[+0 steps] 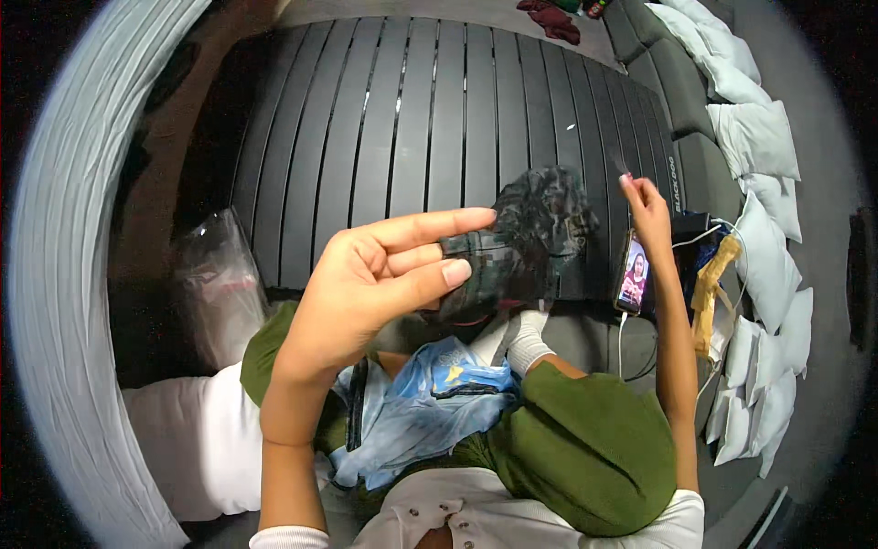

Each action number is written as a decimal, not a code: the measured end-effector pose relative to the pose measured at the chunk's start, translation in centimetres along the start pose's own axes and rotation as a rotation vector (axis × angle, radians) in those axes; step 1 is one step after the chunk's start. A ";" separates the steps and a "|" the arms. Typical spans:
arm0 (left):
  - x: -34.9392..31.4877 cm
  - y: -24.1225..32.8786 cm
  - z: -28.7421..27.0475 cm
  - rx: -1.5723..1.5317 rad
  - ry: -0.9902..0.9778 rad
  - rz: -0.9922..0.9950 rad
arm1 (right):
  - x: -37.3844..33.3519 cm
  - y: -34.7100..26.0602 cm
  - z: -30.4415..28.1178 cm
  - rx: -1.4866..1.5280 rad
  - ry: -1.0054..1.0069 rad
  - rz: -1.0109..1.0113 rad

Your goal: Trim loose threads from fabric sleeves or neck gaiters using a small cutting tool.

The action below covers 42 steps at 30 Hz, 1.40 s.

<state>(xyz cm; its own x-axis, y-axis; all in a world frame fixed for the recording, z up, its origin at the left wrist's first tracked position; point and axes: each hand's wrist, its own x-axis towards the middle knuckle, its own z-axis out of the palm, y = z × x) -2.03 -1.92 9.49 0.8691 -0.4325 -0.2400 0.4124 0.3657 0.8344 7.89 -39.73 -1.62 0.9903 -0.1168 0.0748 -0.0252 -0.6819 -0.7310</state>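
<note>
My left hand point(352, 288) grips the edge of a dark checked cloth point(544, 229) between thumb and fingers. The cloth is crumpled and slightly blurred, hanging toward the near edge of the slatted black table point(416, 119). Off to the right, my right hand point(650, 217) is raised with thumb and fingers pinched. A small reddish speck and a faint thin streak show at its fingertips; what it holds is too small to name. Across my lap lies a light blue cloth point(430, 403) with dark edging and a yellow print.
A lit phone point(633, 274) with a white cable stands below my right hand. Beside it are a dark box and a yellow cloth strip point(715, 293). Pale cushions point(759, 137) line the grey sofa on the right. A clear plastic bag point(219, 288) is at the left.
</note>
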 end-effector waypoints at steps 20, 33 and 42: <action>0.6 -5.6 1.7 0.500 0.144 0.292 | -12.2 -15.8 4.6 -0.248 -0.230 -0.747; 0.3 -7.0 1.8 0.419 0.189 0.526 | -12.8 -16.9 4.3 -0.285 -0.275 -0.726; 0.8 -7.0 1.3 0.347 0.092 0.498 | -12.8 -16.8 4.2 -0.341 -0.260 -0.717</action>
<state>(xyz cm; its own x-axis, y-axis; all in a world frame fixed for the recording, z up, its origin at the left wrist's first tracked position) -4.61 -5.86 4.14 0.9609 -0.1999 0.1916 -0.1492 0.2093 0.9664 -3.83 -23.68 6.86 0.7810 0.5706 0.2540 0.6246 -0.7137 -0.3170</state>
